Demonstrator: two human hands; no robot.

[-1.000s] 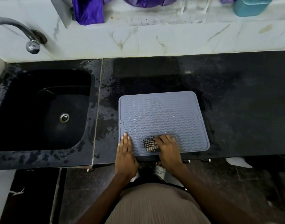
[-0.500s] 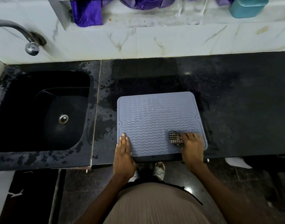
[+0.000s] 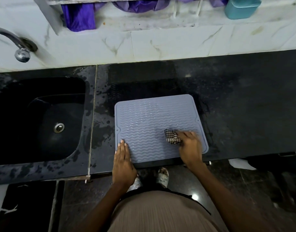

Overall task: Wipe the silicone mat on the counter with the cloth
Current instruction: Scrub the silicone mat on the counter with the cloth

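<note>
dark wet counter (image 3: pixel 244 106), sink (image 3: pixel 40 118) to the left. mat (image 3: pixel 152 124) lies flat at the near edge, long axis roughly left-right, slightly skewed. right hand (image 3: pixel 190 146), fingers clenched on cloth (image 3: pixel 172 137), has swept from near-centre to the right side; near strip looks covered, far half probably pending. left hand (image 3: pixel 123 163), fingers flat and released, pins the near-left corner.

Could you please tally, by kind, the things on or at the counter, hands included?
Mat: 1
Cloth: 1
Sink: 1
Tap: 1
Hands: 2, left hand flat on the mat, right hand holding the cloth
Total: 6
</note>
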